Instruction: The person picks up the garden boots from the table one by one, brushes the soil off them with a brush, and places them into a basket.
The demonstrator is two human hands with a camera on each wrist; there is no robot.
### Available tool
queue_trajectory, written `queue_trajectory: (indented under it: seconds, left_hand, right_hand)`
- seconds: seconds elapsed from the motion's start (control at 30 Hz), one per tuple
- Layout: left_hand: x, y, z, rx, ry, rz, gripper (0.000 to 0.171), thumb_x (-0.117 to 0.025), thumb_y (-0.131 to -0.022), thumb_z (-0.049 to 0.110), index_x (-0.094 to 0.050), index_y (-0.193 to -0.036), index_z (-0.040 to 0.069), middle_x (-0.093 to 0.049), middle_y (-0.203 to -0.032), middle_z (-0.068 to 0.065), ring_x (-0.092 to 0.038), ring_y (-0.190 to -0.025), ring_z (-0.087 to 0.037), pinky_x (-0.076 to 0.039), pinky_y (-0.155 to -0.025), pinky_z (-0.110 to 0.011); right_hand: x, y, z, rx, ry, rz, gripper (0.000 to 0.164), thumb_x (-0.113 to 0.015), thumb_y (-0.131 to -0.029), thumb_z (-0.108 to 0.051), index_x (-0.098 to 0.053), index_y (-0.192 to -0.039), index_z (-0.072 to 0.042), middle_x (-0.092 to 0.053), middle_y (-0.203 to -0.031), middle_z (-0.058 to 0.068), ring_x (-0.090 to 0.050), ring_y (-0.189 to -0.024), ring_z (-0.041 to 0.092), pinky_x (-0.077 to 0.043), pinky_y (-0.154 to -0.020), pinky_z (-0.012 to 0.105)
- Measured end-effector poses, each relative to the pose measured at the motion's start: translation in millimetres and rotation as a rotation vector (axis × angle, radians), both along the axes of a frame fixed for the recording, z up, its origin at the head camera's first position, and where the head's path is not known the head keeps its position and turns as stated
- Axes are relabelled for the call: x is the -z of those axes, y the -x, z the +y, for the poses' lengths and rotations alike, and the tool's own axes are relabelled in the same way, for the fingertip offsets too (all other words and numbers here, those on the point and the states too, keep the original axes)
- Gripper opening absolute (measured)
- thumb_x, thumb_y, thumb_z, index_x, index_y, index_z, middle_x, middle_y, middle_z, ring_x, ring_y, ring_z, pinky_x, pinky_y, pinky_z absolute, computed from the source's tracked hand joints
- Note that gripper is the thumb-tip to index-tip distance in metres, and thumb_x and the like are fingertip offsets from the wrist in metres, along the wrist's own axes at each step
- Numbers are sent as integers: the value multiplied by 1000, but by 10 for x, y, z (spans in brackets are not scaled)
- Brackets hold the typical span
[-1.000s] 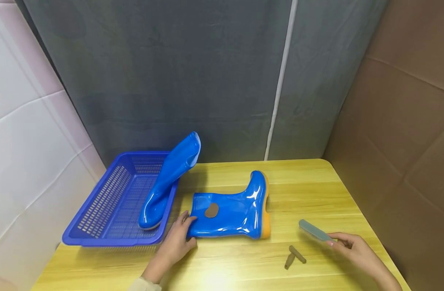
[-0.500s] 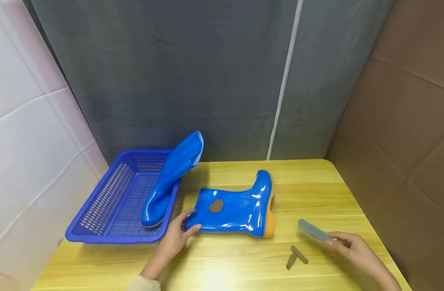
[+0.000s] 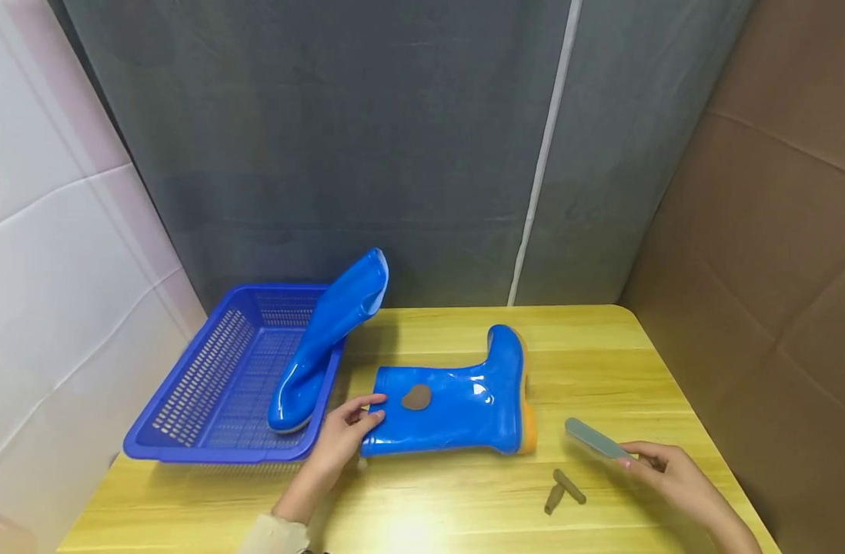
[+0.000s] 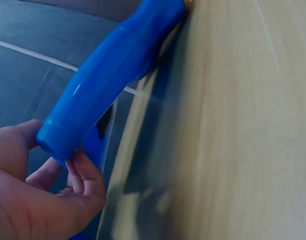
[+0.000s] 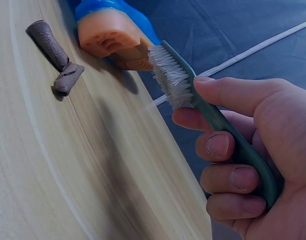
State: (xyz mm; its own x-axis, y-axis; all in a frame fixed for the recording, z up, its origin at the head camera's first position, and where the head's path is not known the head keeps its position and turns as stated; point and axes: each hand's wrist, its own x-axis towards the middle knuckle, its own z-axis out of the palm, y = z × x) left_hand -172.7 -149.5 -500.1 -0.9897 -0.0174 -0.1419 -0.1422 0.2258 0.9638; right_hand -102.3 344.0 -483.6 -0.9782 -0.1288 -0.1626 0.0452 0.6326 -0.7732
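A blue rain boot (image 3: 457,419) with an orange sole lies on its side, toe pointing to the back. On its shaft sits a flat brown, mud-like patch (image 3: 416,397). My left hand (image 3: 339,438) holds the boot by its top opening; the left wrist view shows thumb and fingers on opposite sides of the blue shaft (image 4: 93,85), which looks raised off the table at that end. In my right hand (image 3: 679,481) is a green brush (image 3: 596,438), apart from the boot. Its white bristles (image 5: 172,75) show in the right wrist view, fingers curled round the handle.
A second blue boot (image 3: 325,331) leans in the blue plastic basket (image 3: 215,459) on the left, its top sticking out over the rim. Two small brown rolls (image 3: 562,490) lie near my right hand. A grey curtain (image 3: 395,154) stands behind the wooden table (image 3: 464,508).
The boot has shifted a little to the right and rolled slightly. My left hand has moved with it, fingers now at the top opening. The right hand with the brush stays nearly still.
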Motion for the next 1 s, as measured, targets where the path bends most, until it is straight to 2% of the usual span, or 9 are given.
queue_trajectory:
  seconds: [0.13, 0.23, 0.33, 0.43, 0.57, 0.67, 0.83, 0.9, 1.0]
  left_hand:
    - [-60, 2, 36, 99, -78, -58, 44, -70, -91, 18, -62, -133, 11, -55, -91, -2, -51, -75, -9, -42, -60, -19]
    - [-93, 8, 57, 168, -103, -83, 51, -70, -92, 20, -55, -140, 11, -64, -108, -11, -61, -82, -13, -51, -67, -23]
    - [-121, 17, 80, 194, -110, -89, 53, -70, -91, 21, -54, -141, 12, -62, -127, -19, -65, -96, -19, -55, -76, -28]
    - [-157, 22, 105, 208, -129, -94, 53, -70, -91, 21, -54, -142, 14, -49, -147, -23, -59, -121, -29, -56, -91, -34]
    - [-225, 38, 133, 249, -196, -134, 56, -70, -91, 19, -51, -144, 17, -39, -155, -22, -50, -133, -33, -53, -98, -37]
    - [-273, 55, 149, 281, -228, -155, 59, -70, -91, 18, -48, -146, 19, -35, -158, -21, -45, -137, -35, -52, -94, -30]
    - [-346, 77, 184, 303, -263, -149, 60, -70, -90, 16, -49, -147, 18, -17, -165, -18, -18, -152, -37, -47, -76, -18]
    - [-371, 78, 201, 315, -293, -146, 61, -70, -90, 15, -47, -147, 17, -16, -166, -18, -20, -152, -38, -51, -75, -19]
    - [-408, 71, 231, 334, -308, -131, 64, -70, -90, 15, -45, -149, 16, -19, -165, -18, -29, -149, -39, -57, -87, -28]
  right_hand:
    - [-3, -3, 2, 11, 9, -3, 43, -62, -97, -26, -62, -128, 3, -57, -78, -1, -46, -68, 3, -41, -56, 23]
    - [8, -7, 12, 4, 15, 6, 42, -62, -97, -26, -62, -127, 4, -56, -78, -1, -46, -67, 3, -41, -55, 23]
    - [21, -11, 23, -14, 20, 19, 42, -61, -98, -25, -62, -127, 4, -60, -81, 0, -48, -69, 2, -43, -56, 23]
    - [29, -15, 31, -27, 21, 31, 42, -60, -98, -25, -62, -128, 5, -64, -85, 2, -49, -70, 2, -44, -58, 23]
    - [31, -19, 40, -25, 28, 21, 43, -60, -98, -25, -61, -128, 5, -66, -87, 4, -51, -71, 2, -46, -59, 23]
    - [35, -19, 48, -25, 32, 17, 43, -60, -99, -25, -61, -129, 5, -67, -90, 5, -51, -72, 3, -47, -60, 23]
    - [39, -16, 56, -15, 33, 3, 44, -60, -99, -26, -60, -130, 4, -65, -86, 4, -50, -71, 2, -45, -59, 23]
    - [38, -17, 59, -10, 33, -7, 45, -60, -99, -27, -60, -131, 4, -63, -84, 3, -49, -70, 2, -45, -58, 23]
    - [33, -19, 64, -8, 34, -17, 46, -60, -99, -27, -59, -131, 5, -62, -84, 3, -49, -71, 2, -45, -59, 24]
